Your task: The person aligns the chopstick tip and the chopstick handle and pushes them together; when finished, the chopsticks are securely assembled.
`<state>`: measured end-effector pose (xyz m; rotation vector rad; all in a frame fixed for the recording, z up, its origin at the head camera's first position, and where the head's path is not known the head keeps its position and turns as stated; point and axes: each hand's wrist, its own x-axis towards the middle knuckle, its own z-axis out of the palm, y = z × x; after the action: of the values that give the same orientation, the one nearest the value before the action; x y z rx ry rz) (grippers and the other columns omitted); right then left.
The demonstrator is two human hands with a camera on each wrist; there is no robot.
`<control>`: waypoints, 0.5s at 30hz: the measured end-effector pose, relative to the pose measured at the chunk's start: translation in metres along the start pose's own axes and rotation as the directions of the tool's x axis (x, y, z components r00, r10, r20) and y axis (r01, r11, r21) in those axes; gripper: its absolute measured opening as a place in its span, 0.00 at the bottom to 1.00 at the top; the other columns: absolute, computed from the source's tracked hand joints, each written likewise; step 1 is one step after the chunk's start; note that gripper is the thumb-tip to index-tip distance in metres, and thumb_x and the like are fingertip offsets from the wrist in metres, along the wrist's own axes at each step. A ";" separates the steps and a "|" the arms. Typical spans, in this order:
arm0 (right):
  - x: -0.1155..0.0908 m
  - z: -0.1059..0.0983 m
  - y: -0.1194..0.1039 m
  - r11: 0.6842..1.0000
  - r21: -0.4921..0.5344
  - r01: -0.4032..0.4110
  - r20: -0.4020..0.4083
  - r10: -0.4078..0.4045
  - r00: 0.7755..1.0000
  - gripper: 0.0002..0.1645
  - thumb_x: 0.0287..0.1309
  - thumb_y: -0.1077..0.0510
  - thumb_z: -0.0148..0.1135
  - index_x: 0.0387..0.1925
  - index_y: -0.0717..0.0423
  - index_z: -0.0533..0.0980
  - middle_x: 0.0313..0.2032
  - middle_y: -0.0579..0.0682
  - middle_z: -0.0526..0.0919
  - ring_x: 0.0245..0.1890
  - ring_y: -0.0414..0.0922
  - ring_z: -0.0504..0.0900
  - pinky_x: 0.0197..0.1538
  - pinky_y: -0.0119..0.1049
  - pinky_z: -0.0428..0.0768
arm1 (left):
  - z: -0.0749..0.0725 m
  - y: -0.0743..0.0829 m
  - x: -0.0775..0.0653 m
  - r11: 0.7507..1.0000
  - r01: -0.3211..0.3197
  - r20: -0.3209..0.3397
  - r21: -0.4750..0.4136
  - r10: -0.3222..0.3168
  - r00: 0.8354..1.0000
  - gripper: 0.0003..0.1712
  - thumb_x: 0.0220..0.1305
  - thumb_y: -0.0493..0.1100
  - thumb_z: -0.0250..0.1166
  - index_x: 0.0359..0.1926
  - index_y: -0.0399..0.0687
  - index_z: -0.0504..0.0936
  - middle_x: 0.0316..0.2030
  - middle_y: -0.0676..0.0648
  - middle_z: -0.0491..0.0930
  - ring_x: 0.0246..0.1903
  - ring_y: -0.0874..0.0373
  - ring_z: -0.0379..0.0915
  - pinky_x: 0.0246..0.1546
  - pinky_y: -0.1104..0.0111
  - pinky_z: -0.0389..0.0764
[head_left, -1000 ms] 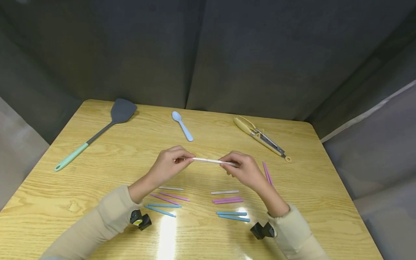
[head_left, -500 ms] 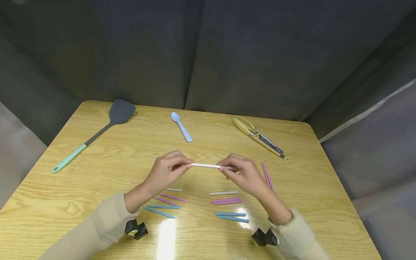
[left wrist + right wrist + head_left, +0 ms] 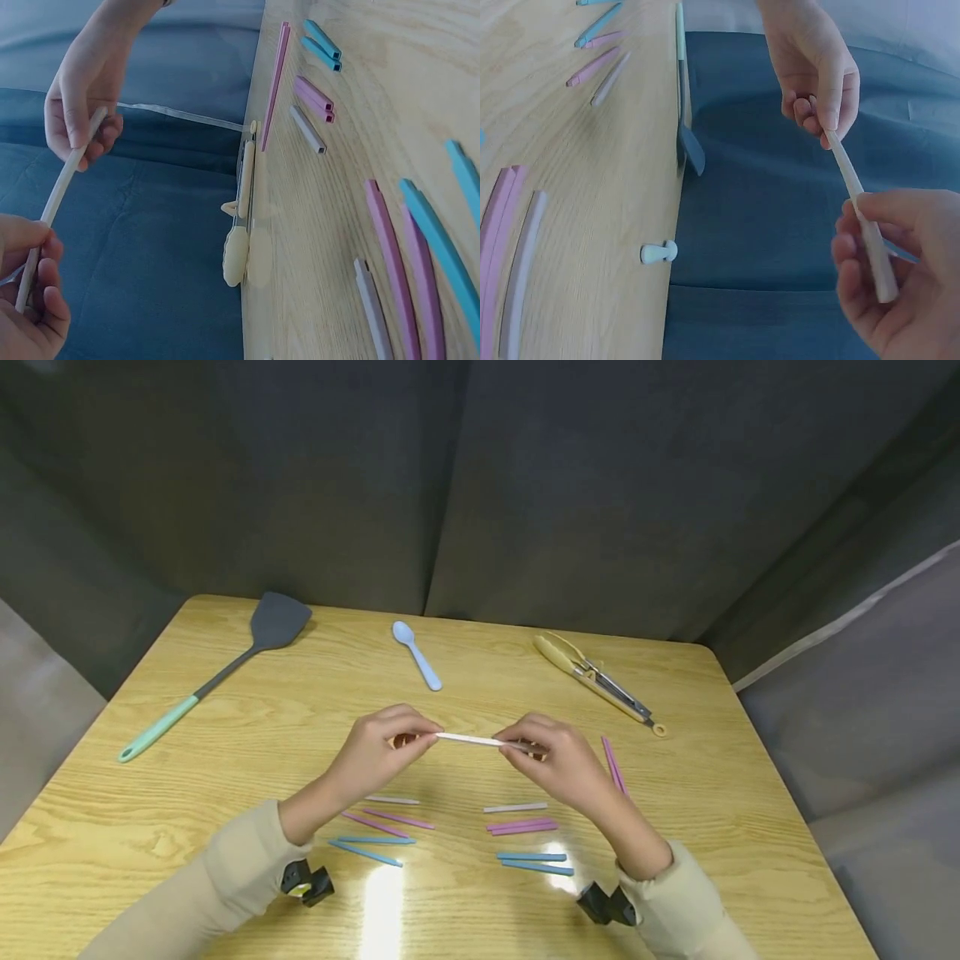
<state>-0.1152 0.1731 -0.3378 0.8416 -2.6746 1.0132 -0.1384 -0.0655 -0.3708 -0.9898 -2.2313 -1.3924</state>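
While my left hand (image 3: 373, 749) pinches the white stick (image 3: 468, 739), my right hand (image 3: 562, 762), fingers also curled, pinches it opposite.

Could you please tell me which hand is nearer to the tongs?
The right hand. It is on the person's side of the tongs, slightly left of their middle; the left hand is also on that side, but farther off to the left.
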 end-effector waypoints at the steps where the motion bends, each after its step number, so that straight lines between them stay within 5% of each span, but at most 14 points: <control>1: 0.000 -0.001 -0.001 1.000 -0.029 0.001 0.004 -0.001 1.000 0.05 0.51 0.63 0.63 0.32 0.55 0.81 0.28 0.43 0.77 0.27 0.36 0.73 0.30 0.29 0.75 | 0.000 0.000 0.001 1.000 0.002 0.003 0.005 -0.002 1.000 0.05 0.50 0.32 0.66 0.31 0.43 0.84 0.24 0.54 0.76 0.20 0.66 0.62 0.19 0.75 0.67; 9: -0.003 -0.002 -0.002 0.974 -0.224 0.043 0.011 -0.041 0.999 0.04 0.47 0.65 0.65 0.29 0.55 0.81 0.28 0.45 0.76 0.30 0.40 0.73 0.30 0.27 0.74 | 0.005 -0.001 0.003 0.997 0.070 0.079 0.013 -0.071 0.994 0.05 0.51 0.34 0.66 0.32 0.43 0.83 0.25 0.55 0.76 0.22 0.66 0.64 0.21 0.75 0.68; 15: -0.013 -0.003 0.011 0.958 -0.287 0.013 0.019 -0.007 1.000 0.06 0.46 0.66 0.66 0.29 0.56 0.80 0.27 0.45 0.77 0.27 0.39 0.73 0.27 0.29 0.73 | 0.007 -0.001 0.004 0.976 0.208 0.183 0.059 -0.215 0.959 0.12 0.54 0.35 0.64 0.41 0.45 0.81 0.35 0.52 0.77 0.30 0.63 0.70 0.25 0.74 0.71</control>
<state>-0.1106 0.1878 -0.3467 0.8047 -2.7368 0.5935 -0.1416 -0.0584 -0.3722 -0.9265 -2.5597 -1.3851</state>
